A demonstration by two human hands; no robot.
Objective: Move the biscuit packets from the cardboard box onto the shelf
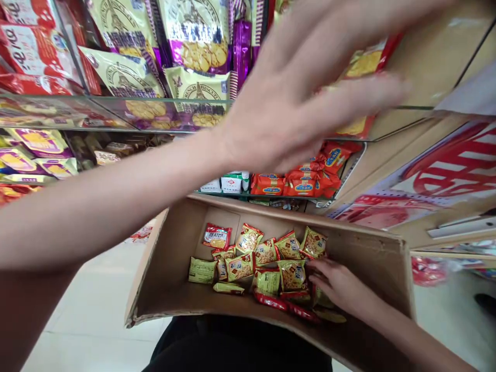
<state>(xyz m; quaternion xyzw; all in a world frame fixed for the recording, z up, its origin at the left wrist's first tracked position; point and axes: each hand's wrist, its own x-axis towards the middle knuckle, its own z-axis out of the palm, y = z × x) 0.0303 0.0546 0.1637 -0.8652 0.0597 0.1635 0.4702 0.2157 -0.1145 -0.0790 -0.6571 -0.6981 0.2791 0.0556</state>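
My left hand [279, 111] is raised in front of the shelf, blurred by motion, with its fingers spread and nothing seen in it. Beyond its fingers are yellow and red snack bags [364, 64], partly covered by the hand. Down inside an open cardboard box [151, 289], my right hand [337, 284] reaches in from the right. Its fingers are stretched out and apart, at the edge of a small yellow-and-red snack packet [293, 275]. Several similar packets lie loose on the box floor, along with a redder packet [217, 236] and red-edged ones along the near wall.
Glass shelves [155, 113] above the box carry cream-and-purple biscuit bags [199, 39], red-and-white packs [39, 46] and orange packets [302, 181]. A red-and-white printed panel [457, 165] is at right. My dark-clothed legs [240, 346] are against the box's near side.
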